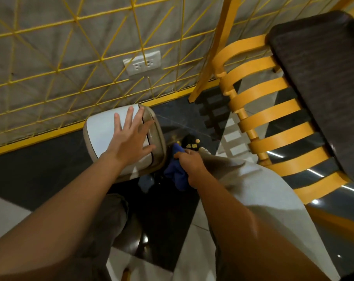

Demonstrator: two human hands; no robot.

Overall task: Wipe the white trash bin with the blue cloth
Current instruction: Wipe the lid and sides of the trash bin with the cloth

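Note:
The white trash bin with a beige lid rim stands on the dark floor against the wall. My left hand lies flat on its top, fingers spread, holding nothing. Right of the bin and lower down, my right hand is closed around the bunched blue cloth. The cloth hangs beside the bin's right edge; whether it touches the bin I cannot tell.
A yellow wire grid covers the grey wall behind the bin, with a power socket. A yellow slatted chair with a dark seat stands to the right. My legs and a dark shoe are below.

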